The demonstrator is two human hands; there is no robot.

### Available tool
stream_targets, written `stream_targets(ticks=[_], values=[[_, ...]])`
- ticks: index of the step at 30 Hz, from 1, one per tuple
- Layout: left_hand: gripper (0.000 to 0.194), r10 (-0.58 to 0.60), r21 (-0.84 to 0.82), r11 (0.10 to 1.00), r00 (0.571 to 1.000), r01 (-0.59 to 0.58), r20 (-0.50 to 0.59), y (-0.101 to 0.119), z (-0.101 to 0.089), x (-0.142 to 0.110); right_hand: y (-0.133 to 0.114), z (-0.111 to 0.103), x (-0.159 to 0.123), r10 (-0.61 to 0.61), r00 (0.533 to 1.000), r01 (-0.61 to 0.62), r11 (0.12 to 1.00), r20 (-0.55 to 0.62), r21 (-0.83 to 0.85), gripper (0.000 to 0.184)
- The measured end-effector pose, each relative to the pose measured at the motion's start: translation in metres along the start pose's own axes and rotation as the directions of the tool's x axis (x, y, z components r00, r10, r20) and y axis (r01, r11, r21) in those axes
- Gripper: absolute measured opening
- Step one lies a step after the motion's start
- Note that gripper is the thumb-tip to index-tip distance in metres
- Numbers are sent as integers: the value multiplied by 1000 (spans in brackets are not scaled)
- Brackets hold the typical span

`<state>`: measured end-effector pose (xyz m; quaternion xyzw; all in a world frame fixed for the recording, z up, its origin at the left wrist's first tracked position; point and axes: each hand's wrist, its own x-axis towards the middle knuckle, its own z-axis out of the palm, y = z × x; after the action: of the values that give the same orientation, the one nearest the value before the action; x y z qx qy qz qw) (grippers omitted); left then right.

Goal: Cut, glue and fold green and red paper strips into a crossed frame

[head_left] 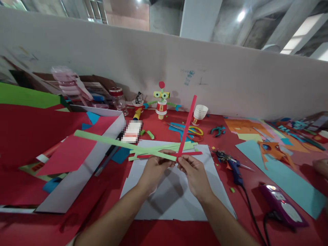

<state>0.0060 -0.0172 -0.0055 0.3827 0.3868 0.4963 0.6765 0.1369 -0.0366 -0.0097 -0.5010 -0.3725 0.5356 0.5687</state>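
My left hand (156, 171) pinches a long light green paper strip (110, 141) close to its right end; the strip slants up to the left. In my right hand (193, 172) is the lower end of a red paper strip (188, 121), which stands up and leans slightly right. The two strip ends meet at an angle between my fingertips; whether they are stuck together I cannot tell. Behind my hands, several more green strips (188, 147) and a red one (197, 153) lie across the white paper sheets (176, 205).
Right of the sheets are a glue gun (234, 171) with its cord, a purple power unit (284, 206) and blue card (279, 177). Scissors (196, 131), stacked paper cups (200, 112) and a paper-cup figure (161, 106) stand or lie behind. A box of coloured paper (64, 194) is left.
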Motion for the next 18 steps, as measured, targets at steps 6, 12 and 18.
stream_targets(ticks=[6,12,18], values=[[25,-140,-144,980,990,137,-14,-7,-5,5,4,-2,3,27,999,-27,999,28,22,18],[26,-193,-135,973,981,189,-20,-7,-4,4,8,-1,3,29,998,-29,1000,50,-4,13],[26,-138,-47,989,990,137,-26,-7,-3,3,9,-1,2,2,999,2,997,48,-83,14]])
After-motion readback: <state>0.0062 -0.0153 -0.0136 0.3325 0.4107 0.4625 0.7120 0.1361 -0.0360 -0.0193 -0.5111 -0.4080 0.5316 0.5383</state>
